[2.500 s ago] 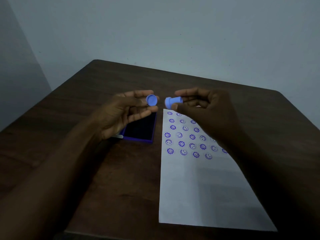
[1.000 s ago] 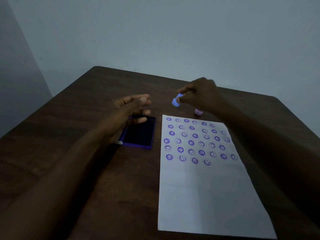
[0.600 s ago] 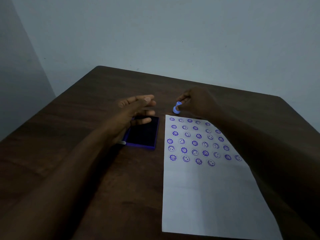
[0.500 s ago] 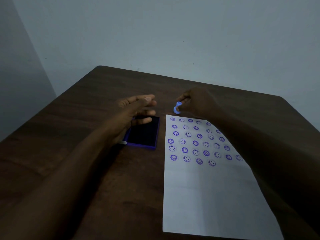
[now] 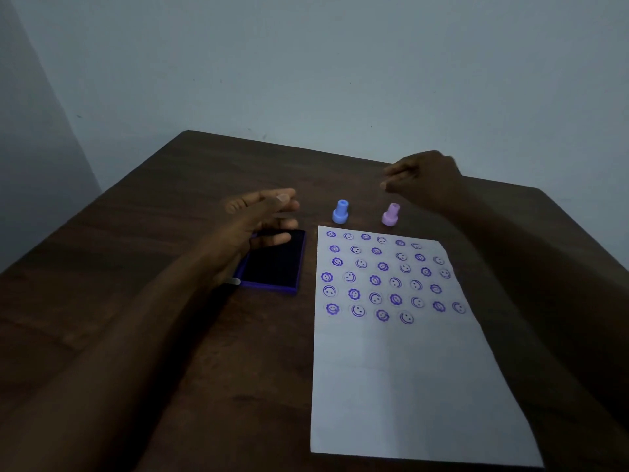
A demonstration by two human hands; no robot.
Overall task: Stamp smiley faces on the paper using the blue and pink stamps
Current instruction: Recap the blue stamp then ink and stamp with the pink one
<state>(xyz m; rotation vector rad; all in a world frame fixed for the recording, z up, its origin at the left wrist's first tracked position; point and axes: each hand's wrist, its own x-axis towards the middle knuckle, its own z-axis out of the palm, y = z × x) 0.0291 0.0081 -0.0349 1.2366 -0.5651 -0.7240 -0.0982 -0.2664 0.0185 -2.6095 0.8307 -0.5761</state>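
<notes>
A white paper [image 5: 401, 386] lies on the dark wooden table [image 5: 136, 253], its upper half filled with several rows of purple smiley prints. Just beyond the paper's top edge the blue stamp [image 5: 340, 211] and the pink stamp [image 5: 390, 215] stand upright side by side, untouched. My right hand [image 5: 425, 180] hovers above and behind the pink stamp, fingers loosely curled, holding nothing. My left hand [image 5: 262, 216] floats over the far left corner of the open purple ink pad [image 5: 275, 264], fingers spread and empty.
The ink pad sits directly left of the paper. A pale wall rises behind the table's far edge. Both forearms stretch in from the near side, the right one passing along the paper's right edge.
My right hand set the blue stamp down upright beside the pink one, let go and drew back to the right. The left hand barely moved.
</notes>
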